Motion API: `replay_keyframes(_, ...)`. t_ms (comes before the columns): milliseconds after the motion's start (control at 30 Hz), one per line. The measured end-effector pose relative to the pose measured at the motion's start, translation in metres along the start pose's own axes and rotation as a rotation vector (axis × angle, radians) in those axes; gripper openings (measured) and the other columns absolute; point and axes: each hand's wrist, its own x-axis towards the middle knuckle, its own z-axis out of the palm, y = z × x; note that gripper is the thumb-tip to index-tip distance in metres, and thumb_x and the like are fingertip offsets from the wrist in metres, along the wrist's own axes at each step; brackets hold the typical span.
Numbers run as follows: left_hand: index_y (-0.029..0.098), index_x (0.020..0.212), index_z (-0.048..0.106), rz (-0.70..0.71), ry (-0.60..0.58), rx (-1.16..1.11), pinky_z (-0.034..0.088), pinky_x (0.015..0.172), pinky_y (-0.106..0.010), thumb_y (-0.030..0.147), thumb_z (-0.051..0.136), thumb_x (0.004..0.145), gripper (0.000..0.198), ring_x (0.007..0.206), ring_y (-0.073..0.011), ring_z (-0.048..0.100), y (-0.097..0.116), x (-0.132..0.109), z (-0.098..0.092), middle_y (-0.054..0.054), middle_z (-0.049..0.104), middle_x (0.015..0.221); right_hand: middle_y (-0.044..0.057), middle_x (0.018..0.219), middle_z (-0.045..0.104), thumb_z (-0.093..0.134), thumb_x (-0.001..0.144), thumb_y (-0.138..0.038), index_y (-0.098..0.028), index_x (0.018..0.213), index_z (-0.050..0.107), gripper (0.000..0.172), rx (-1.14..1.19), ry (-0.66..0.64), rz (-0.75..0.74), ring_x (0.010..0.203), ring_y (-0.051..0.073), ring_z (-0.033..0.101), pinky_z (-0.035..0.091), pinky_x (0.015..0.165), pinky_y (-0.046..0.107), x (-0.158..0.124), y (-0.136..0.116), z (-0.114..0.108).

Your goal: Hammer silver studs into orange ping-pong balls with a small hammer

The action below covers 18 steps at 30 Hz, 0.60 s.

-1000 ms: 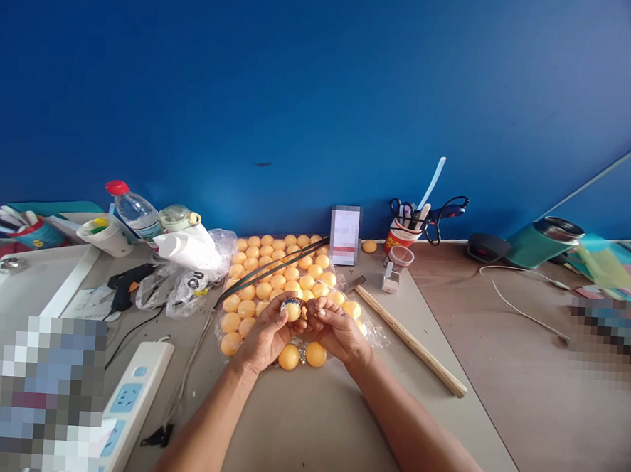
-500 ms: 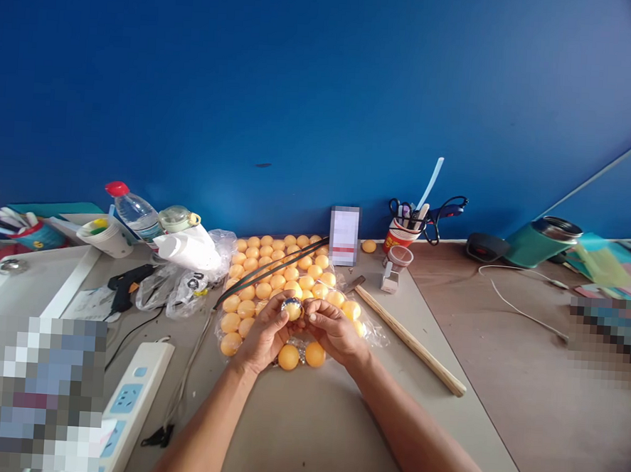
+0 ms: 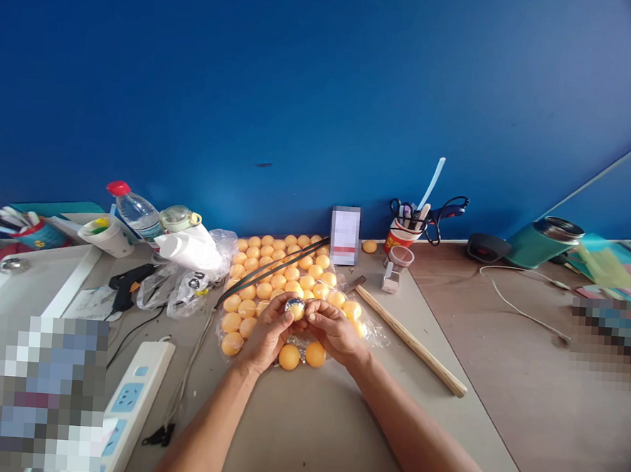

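Observation:
Between thumb and fingers, my left hand [image 3: 268, 333] grips a small ball [image 3: 295, 307], pale yellow below and shiny silver along its top. My right hand [image 3: 336, 330] is closed in a pinch just right of the ball; whatever lies between its fingertips is too small to make out. Under and behind both hands, rows of orange balls [image 3: 263, 290], like table tennis balls, lie in clear plastic wrap. Two orange balls [image 3: 289, 357] sit nearer to me, below my hands, with small shiny bits around them.
A wooden-handled hammer [image 3: 410, 338] lies to the right. Black strips [image 3: 270, 270] cross the balls, and a phone [image 3: 345, 236] stands against the blue wall. Leftward are a power strip [image 3: 137, 396], a glue gun [image 3: 129, 285] and a bottle [image 3: 140, 214]. A cup of tools [image 3: 402, 234] stands back right.
The ball in my left hand has shifted very slightly to the right, with a little more silver showing on top. My right hand keeps its pinch in nearly the same spot.

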Motion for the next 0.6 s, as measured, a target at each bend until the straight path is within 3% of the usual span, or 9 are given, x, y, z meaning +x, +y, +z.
replay_keyframes(600,0.02,0.108,0.063,0.008,-0.002,0.051,0.049,0.076,-0.027,0.027,0.073,0.078,0.033,0.081,-0.012,0.058,-0.0019,0.0,-0.0008,-0.001,0.062,0.097,-0.001,0.072,0.066,0.083,0.067,-0.028,-0.019,0.074,0.066,0.021,0.025,0.046,0.043,0.066,0.013,0.059,0.049,0.069,0.029,-0.0004,-0.0048,0.003)
